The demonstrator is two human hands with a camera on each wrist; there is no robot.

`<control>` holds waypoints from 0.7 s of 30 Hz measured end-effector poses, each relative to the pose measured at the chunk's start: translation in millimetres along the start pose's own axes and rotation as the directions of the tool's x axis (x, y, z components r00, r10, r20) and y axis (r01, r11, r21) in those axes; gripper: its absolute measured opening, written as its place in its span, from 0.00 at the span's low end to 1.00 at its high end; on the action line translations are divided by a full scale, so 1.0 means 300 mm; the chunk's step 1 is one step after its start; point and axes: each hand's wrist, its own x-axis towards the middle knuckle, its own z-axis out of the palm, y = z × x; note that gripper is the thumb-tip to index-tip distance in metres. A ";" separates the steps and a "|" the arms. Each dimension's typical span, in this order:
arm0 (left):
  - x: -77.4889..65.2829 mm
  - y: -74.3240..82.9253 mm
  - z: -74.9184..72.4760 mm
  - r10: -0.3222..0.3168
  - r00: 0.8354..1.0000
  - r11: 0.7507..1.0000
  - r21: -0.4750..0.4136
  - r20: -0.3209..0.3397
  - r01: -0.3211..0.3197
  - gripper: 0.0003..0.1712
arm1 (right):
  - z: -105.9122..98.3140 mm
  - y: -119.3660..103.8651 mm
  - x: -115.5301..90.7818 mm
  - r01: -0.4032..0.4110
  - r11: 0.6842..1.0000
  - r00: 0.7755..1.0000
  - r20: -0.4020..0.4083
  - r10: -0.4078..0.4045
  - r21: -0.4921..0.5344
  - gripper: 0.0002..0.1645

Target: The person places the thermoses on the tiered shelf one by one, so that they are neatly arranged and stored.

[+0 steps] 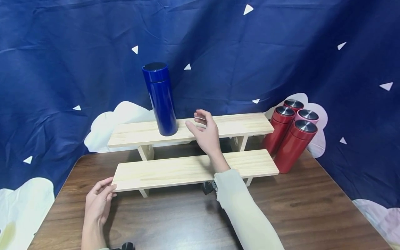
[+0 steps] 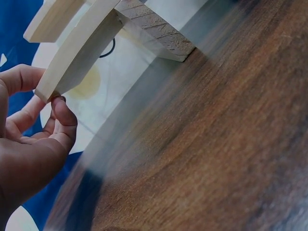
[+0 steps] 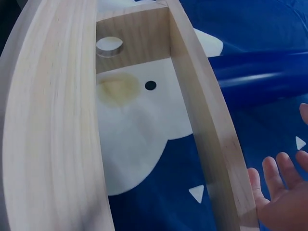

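A two-tier wooden shelf (image 1: 184, 171) stands on the table. At its left end my left hand (image 1: 98, 203) pinches the corner of the lower board; in the left wrist view the thumb and fingers (image 2: 26, 77) meet around the board's end (image 2: 57, 77). A tall blue thermos bottle (image 1: 160, 100) with a dark lid stands upright on the upper board (image 1: 237, 124), left of its middle. To the right of the bottle my right hand (image 1: 207, 135) hovers over the upper board, fingers loosely bent and apart, holding nothing. The right wrist view shows its spread fingers (image 3: 274, 178) beside the board.
Several red and pink thermos bottles (image 1: 292, 146) with silver lids stand grouped at the shelf's right end. Behind the brown wood-grain table (image 1: 175, 218) hangs a dark blue cloth (image 1: 218, 52) with white triangles and cloud shapes.
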 end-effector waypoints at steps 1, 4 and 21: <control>-0.001 0.000 0.000 -0.003 1.000 1.000 0.005 -0.002 0.003 0.13 | -0.009 0.001 -0.002 0.000 1.000 1.000 -0.002 0.000 0.009 0.31; -0.002 -0.001 0.002 -0.010 1.000 1.000 0.012 0.000 0.010 0.12 | -0.044 0.004 -0.006 0.005 1.000 1.000 -0.015 -0.004 0.023 0.31; 0.006 0.000 -0.008 0.019 0.999 1.000 -0.017 0.039 -0.018 0.13 | -0.230 -0.057 -0.023 0.039 0.999 0.981 -0.190 -0.037 0.004 0.30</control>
